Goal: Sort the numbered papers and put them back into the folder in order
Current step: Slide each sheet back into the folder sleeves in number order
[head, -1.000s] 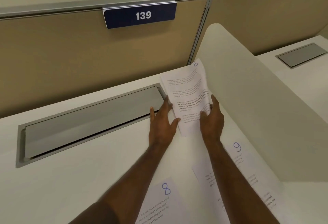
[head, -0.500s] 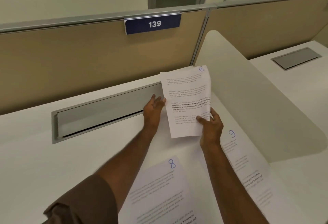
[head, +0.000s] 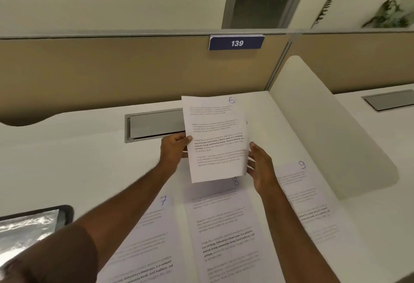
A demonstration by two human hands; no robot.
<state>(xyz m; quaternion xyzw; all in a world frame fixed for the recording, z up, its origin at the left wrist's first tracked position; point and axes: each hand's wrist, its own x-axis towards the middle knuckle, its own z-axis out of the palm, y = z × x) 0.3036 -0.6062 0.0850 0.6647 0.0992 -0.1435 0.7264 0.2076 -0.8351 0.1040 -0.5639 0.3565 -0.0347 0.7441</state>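
Head view shows sheet 6 point(head: 216, 139) held upright above the desk point(head: 67, 159). The left hand point(head: 173, 149) pinches its left edge, thumb on the front. The right hand point(head: 261, 166) cups the lower right edge, fingers loosely spread; how firm that grip is I cannot tell. Below lie sheets 7 point(head: 152, 233), 8 point(head: 226, 226) and 9 point(head: 307, 197), side by side. A shiny folder point(head: 29, 226) sits far left. Behind, a grey tray point(head: 154, 125) and sign 139 point(head: 236, 43).
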